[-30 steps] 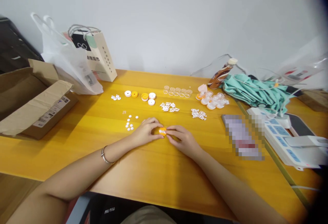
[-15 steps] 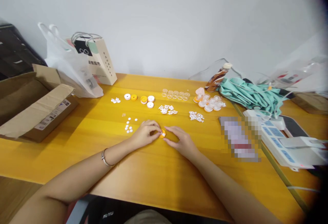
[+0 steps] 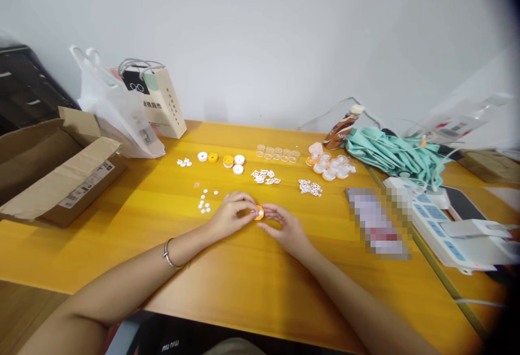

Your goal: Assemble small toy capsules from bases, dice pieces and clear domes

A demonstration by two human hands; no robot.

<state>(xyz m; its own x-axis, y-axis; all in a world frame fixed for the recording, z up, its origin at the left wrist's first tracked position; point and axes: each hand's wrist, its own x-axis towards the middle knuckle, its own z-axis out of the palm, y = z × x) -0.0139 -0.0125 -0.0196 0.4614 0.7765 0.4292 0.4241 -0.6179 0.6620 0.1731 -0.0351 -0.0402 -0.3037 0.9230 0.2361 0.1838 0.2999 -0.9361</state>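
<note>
A small orange round disc (image 3: pixel 259 212) with a white centre is between my hands over the table. My left hand (image 3: pixel 234 211) pinches its left side with thumb and fingertips. My right hand (image 3: pixel 286 228) is at its right side, fingertips at the edge and thumb held apart below. Left of my hands lie several small white round caps (image 3: pixel 202 203). Beyond them stand white ring-shaped pieces (image 3: pixel 239 160) and yellow ones (image 3: pixel 212 157). White openwork pieces (image 3: pixel 265 176) lie behind my hands, and another pile of white cut-out parts (image 3: pixel 310 187) sits to the right.
Clear small cups (image 3: pixel 277 153) stand in rows at the back. Bagged orange-and-white pieces (image 3: pixel 331 165) lie near a brown bottle (image 3: pixel 343 127). A cardboard box (image 3: pixel 81 181) and bags (image 3: pixel 162 100) stand left. A blurred-out flat object (image 3: pixel 377 225) and a power strip (image 3: pixel 434 230) lie right.
The orange disc now looks tipped up more toward me, pinched by my left hand. My right fingers have closed in on its edge. The view has shifted slightly.
</note>
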